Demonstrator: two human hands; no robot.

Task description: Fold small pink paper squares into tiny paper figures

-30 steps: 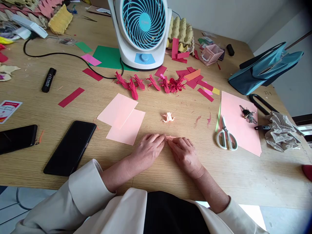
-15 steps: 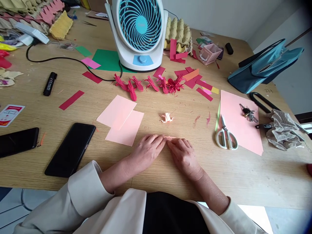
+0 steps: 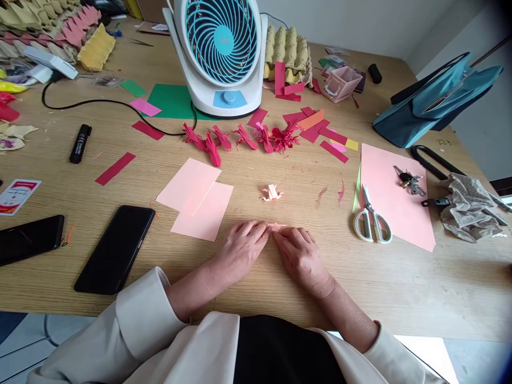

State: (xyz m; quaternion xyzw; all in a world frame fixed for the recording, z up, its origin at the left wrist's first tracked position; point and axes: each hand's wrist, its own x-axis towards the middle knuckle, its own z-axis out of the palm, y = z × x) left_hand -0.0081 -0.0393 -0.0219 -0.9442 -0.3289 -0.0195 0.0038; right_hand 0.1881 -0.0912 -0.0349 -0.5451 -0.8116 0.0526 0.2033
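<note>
Both my hands rest on the wooden table, fingertips meeting over a small piece of pink paper (image 3: pixel 276 226). Only a thin strip of that paper shows; the rest is hidden under the fingers. My left hand (image 3: pixel 242 245) presses it from the left with fingers together. From the right, my right hand (image 3: pixel 298 253) has its fingers curled down against it. Just beyond the hands stands a small pale pink folded paper figure (image 3: pixel 272 193) with thin legs. Two pale pink paper sheets (image 3: pixel 204 210) lie overlapping to the left of my hands.
White-handled scissors (image 3: pixel 372 218) lie partly on a pink paper stack (image 3: pixel 390 176), with keys (image 3: pixel 410 181) on it. A black phone (image 3: pixel 115 250) lies left. Behind are red folded paper figures (image 3: pixel 212 151), a fan (image 3: pixel 228 101) and a blue bag (image 3: pixel 420 114).
The camera view has shifted slightly. Both hands stay in nearly the same place, pressed on the pink paper.
</note>
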